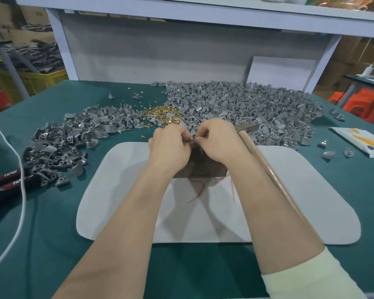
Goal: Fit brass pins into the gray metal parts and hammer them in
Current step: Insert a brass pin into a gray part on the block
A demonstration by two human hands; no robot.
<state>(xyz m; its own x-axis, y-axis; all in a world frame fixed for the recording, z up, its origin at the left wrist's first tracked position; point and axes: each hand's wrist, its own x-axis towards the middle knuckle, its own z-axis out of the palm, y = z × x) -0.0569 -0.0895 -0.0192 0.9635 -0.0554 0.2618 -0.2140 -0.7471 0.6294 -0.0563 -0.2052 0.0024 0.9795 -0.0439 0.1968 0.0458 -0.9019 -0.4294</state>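
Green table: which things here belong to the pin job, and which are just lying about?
In the job: brass pins, gray metal parts, hammer, dark block, white mat, and the small part pinched by left hand and right hand.
Lying about: white cable, black-and-red handles, orange-and-white packet.

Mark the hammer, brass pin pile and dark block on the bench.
hammer (268, 167): head view, middle of wooden handle.
brass pin pile (160, 114): head view, pile centre.
dark block (203, 167): head view, top face between wrists.
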